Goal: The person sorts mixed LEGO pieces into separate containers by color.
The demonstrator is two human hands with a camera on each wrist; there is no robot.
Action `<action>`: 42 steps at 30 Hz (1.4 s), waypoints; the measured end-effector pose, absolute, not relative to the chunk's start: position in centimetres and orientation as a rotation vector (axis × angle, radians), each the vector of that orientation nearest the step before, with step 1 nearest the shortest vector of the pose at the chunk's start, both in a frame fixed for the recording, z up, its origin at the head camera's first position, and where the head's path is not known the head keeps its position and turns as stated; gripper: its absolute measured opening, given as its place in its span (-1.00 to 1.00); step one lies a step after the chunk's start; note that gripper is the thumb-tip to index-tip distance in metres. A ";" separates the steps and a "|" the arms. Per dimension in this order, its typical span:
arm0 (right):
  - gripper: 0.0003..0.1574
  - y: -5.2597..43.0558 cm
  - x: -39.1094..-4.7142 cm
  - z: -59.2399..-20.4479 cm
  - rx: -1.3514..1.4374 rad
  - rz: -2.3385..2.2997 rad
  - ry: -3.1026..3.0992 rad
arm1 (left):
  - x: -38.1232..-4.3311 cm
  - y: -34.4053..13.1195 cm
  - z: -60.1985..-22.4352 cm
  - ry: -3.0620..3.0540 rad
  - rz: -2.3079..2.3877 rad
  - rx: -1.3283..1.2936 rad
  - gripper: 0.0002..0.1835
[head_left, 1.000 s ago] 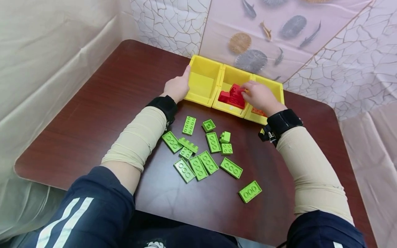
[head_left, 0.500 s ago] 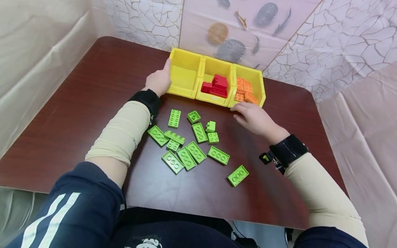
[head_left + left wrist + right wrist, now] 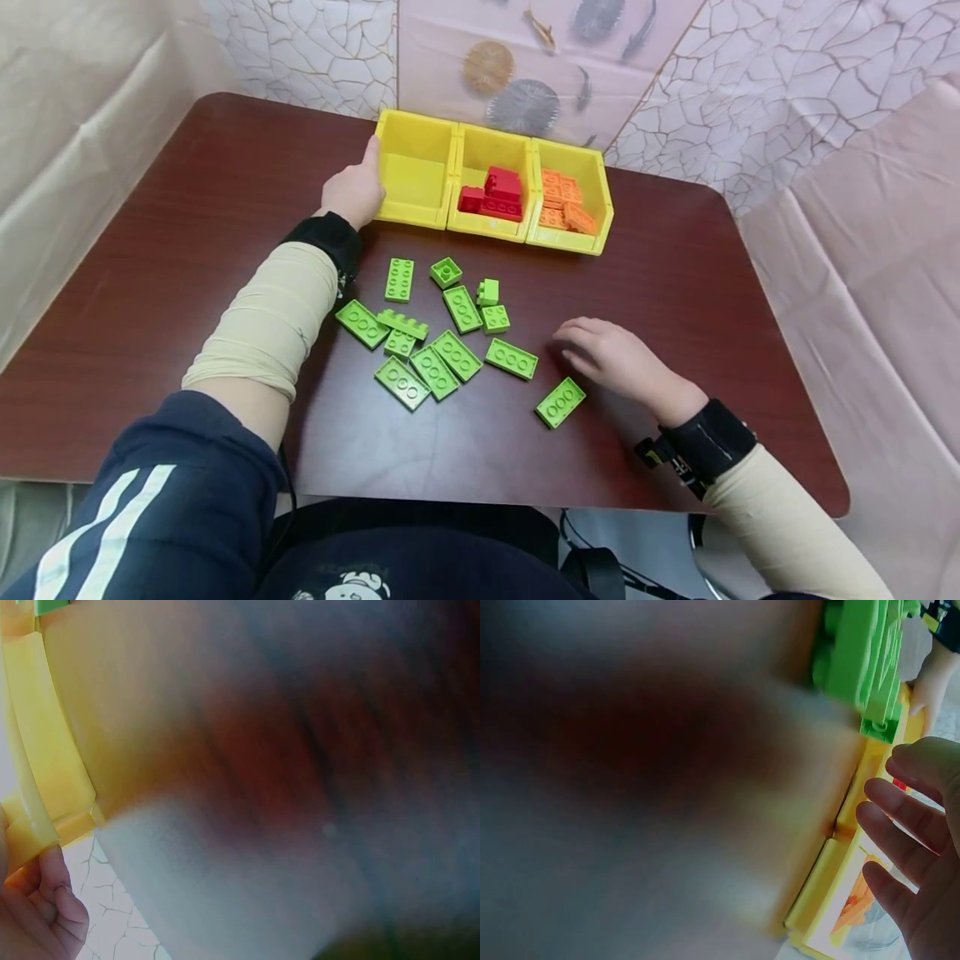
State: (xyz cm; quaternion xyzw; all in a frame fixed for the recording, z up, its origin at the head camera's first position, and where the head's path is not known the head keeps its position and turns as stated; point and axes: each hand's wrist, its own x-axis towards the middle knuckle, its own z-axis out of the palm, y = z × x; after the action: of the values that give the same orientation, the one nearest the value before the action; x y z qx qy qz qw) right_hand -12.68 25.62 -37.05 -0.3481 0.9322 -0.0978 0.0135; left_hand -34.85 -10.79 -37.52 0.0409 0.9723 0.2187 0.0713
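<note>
My left hand [image 3: 353, 192] grips the left end of a yellow three-part bin [image 3: 412, 223]. In the left wrist view, its fingers [image 3: 54, 870] curl at the corner of the yellow wall. My right hand [image 3: 617, 358] is over the table, holding nothing, its fingers apart in the right wrist view. Nearest to it lies a green brick [image 3: 560, 403], just below and left of the fingers. Another green brick [image 3: 512, 358] lies further left. Red bricks [image 3: 501, 193] sit in the bin's middle compartment and orange bricks [image 3: 558, 198] in the right one.
Several more green bricks [image 3: 433, 372] lie scattered on the dark brown table [image 3: 187, 250] in front of the bin. One green brick [image 3: 403, 323] leans on another. A patterned cloth wall [image 3: 315, 50] stands behind the bin. The table's front edge runs near the body.
My right hand has left the bin's middle compartment and moved down toward the front right green brick. My left hand stays on the bin. The head view has shifted.
</note>
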 end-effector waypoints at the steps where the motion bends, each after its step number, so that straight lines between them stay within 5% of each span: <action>1: -0.70 25.6 -12.3 -37.2 -1.091 -0.320 2.895 | -34.8 -10.9 -37.6 2.922 0.660 0.115 -0.22; 24: -0.32 25.7 -7.8 -37.9 -1.001 -0.399 2.658 | -34.4 -11.1 -38.7 2.910 0.645 0.107 -0.22; 33: -0.56 25.9 -10.1 -37.3 -1.141 -0.368 2.659 | -34.9 -11.5 -38.0 2.909 0.682 0.082 -0.24; 42: -0.56 25.2 -12.8 -35.0 -1.140 -0.350 2.671 | -35.0 -10.8 -37.5 2.883 0.679 0.087 -0.22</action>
State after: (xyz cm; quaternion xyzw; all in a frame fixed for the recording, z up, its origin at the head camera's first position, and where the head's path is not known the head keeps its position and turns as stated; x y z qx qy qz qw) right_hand -12.84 25.23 -34.96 -0.3874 0.9078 -0.1188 0.1082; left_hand -34.96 -10.83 -37.48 0.0294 0.9691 0.2282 0.0892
